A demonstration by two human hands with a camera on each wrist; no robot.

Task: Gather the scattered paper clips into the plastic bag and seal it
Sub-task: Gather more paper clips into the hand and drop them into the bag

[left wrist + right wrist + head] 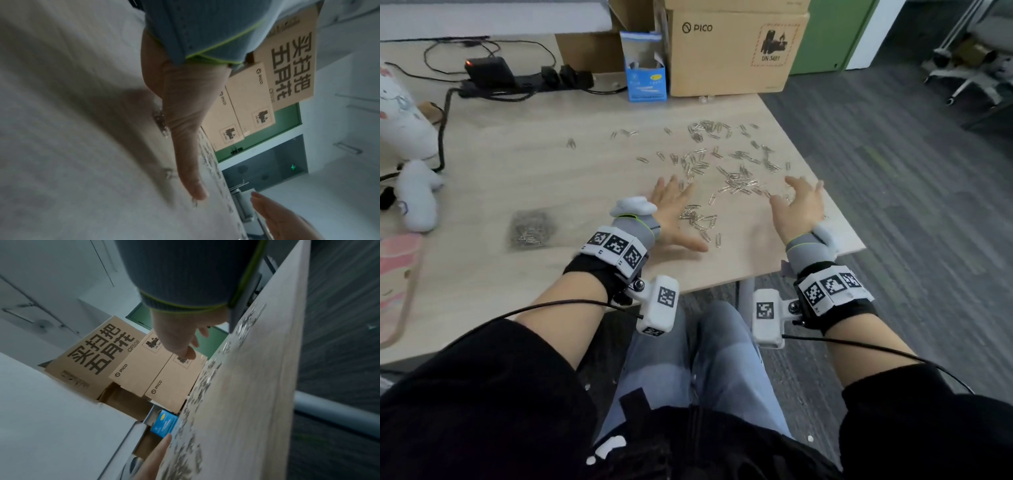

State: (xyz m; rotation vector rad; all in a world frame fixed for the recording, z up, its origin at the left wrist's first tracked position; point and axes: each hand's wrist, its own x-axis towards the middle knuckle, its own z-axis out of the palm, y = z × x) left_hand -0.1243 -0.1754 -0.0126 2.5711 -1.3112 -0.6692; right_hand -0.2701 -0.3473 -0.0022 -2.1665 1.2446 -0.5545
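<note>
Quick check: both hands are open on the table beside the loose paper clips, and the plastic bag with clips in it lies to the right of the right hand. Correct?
Not quite. In the head view the plastic bag lies to the left of the left hand, not right of the right hand. The rest holds: both hands are open on the table beside the loose paper clips.

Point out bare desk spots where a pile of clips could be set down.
Bare wood lies between the plastic bag and the left hand, and along the near desk edge. Crowded: loose paper clips between the hands and the cardboard box.
</note>
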